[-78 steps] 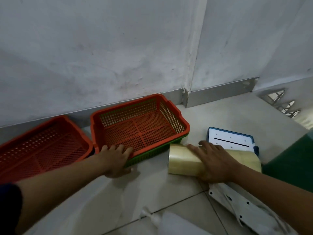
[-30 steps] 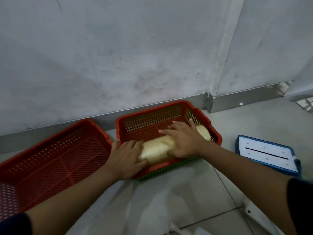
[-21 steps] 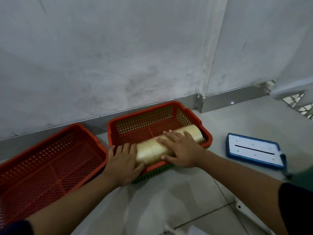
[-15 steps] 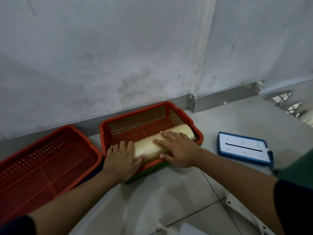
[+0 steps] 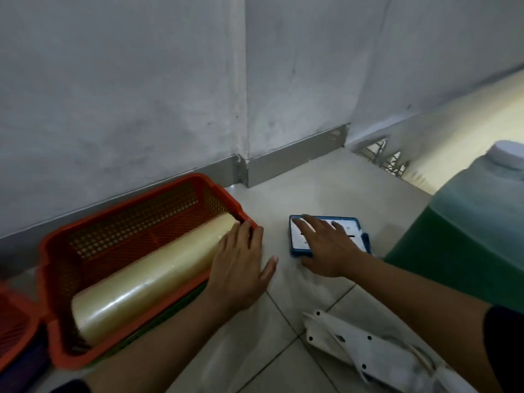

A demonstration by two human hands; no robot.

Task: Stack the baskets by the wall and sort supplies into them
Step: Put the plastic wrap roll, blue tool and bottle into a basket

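Observation:
An orange mesh basket point(image 5: 119, 222) sits by the wall on top of a green one, whose edge point(image 5: 170, 307) shows below its front rim. A pale yellow roll of clear film point(image 5: 147, 276) lies inside it, slanting from front left to back right. My left hand point(image 5: 241, 268) rests flat on the basket's right front corner, fingers spread, touching the roll's end. My right hand point(image 5: 323, 245) lies open, palm down, on a blue-framed white pad point(image 5: 300, 239) on the floor to the right.
A second orange basket point(image 5: 14, 321) shows at the far left edge. A large green jug with a white cap point(image 5: 470, 236) stands at the right. A white plastic piece with holes point(image 5: 363, 355) lies on the tiled floor in front. The wall's corner point(image 5: 241, 171) juts out behind.
My right hand left the roll in the basket and moved right onto the blue pad. My left hand shifted from the basket's left front to its right corner. The view swung right.

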